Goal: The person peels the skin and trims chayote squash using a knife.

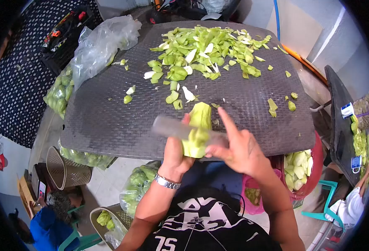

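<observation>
My left hand (175,155) is closed around the lower part of a partly peeled, pale green chayote (200,113), held upright over the near edge of the table. My right hand (244,152) grips a knife (167,126) whose wide blade, smeared by motion, lies across the chayote and points left. The thumb of this hand is near the chayote's lower side, and its index finger stretches forward. The knife's handle is mostly hidden in the palm. Beyond both hands, a heap of green peelings (209,48) covers the far part of the table, with loose scraps closer in.
The dark woven-look table (117,113) spans the middle. A red basin (317,167) with peeled pieces and a pink container (253,203) stand at right. Bagged chayotes (139,184) and a wicker basket (67,171) are at left. Two people sit at the lower sides.
</observation>
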{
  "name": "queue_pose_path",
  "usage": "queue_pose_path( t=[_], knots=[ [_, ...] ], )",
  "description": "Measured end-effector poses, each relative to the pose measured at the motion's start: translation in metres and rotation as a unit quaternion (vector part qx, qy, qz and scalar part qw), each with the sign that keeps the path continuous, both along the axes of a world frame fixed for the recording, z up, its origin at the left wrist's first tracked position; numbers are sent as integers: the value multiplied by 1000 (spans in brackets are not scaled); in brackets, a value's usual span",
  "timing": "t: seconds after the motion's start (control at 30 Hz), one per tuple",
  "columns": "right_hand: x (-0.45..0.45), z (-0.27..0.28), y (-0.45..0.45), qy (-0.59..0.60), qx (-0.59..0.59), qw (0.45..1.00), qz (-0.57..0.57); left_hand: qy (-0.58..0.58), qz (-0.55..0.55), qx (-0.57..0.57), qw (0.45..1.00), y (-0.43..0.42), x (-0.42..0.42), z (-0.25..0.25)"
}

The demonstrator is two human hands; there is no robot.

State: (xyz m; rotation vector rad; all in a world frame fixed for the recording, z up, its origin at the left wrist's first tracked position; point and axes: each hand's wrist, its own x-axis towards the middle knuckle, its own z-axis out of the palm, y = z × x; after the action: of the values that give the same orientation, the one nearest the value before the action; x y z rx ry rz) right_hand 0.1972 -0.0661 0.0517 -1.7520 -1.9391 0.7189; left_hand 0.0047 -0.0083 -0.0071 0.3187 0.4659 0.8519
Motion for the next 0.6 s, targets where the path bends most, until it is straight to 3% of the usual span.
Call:
queue_pose_path(
  t=[0.1, 0.23, 0.3, 0.33, 0.43, 0.5, 0.6],
  knots=[
    [-13, -8, -5, -7, 73, 997, 30, 1, 12, 22, 1000, 0, 7, 7],
    [-8, -7, -1, -13, 86, 996, 34, 59, 54, 24, 997, -3, 11, 15],
    [-4, -11, 1, -33, 100, 994, 25, 16, 5, 26, 1000, -10, -2, 8],
    [1, -13, 5, -17, 93, 996, -2, -6, -17, 29, 999, -11, -7, 6],
    [23, -22, 17, -1, 78, 995, -60, 71, -48, 54, 995, -12, -7, 8],
    [39, -14, 26, 58, -33, 993, -102, 55, -34, 43, 997, -10, -6, 13],
    [35, -2, 21, 82, -46, 990, -106, 2, -34, 15, 999, -5, -7, 11]
  ],
)
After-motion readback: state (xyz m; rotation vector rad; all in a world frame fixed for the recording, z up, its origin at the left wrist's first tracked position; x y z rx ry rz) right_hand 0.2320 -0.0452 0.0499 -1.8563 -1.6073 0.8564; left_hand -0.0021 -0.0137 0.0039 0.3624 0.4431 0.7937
